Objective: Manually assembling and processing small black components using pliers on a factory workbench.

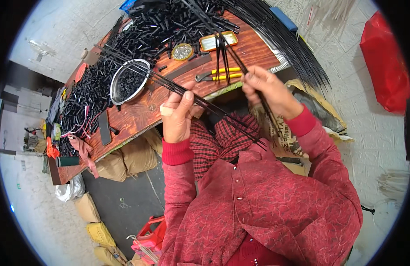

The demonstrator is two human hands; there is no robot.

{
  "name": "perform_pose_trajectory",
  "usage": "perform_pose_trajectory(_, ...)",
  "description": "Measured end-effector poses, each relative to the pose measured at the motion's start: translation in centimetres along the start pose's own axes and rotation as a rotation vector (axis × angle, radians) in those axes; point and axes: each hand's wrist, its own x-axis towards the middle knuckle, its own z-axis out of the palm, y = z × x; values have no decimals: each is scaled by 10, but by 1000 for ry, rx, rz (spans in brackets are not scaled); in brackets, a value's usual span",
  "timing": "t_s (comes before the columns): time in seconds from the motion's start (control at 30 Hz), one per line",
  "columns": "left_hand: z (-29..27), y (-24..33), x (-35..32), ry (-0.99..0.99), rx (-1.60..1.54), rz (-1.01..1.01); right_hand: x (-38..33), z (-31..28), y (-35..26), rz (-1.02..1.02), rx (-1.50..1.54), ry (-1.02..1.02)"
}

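My left hand (178, 113) is closed around a few thin black rods (163, 80), pinched between thumb and fingers. They slant from above the oval bowl down towards my lap. A pale plaster-like strip wraps one finger. My right hand (270, 88) grips another bundle of thin black rods (234, 55), which runs up past the table's far side. Several short dark strands (222, 60) hang beside that bundle; how they join it I cannot make out. Both hands are raised in front of the table's near edge, apart from each other.
The reddish wooden table (134, 116) bears a heap of short black tubes (147, 33), an oval bowl (145, 63) of small black parts, a round dish (183, 52) of small metal pieces, a yellow-rimmed tray (218, 41) and yellow-handled pliers (222, 71). Long black rods (298, 57) lie at right.
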Motion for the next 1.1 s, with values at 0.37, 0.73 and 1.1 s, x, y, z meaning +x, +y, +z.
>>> perform_pose_trajectory(0.37,19,-6,13,-22,-2,27,-6,42,15,-70,-116,-85)
perform_pose_trajectory(0.73,21,-5,5,43,35,54,-8,45,5,-63,-32,-105)
perform_pose_trajectory(1.1,13,7,-4,110,139,138,-19,26,-26,-132,-283,100)
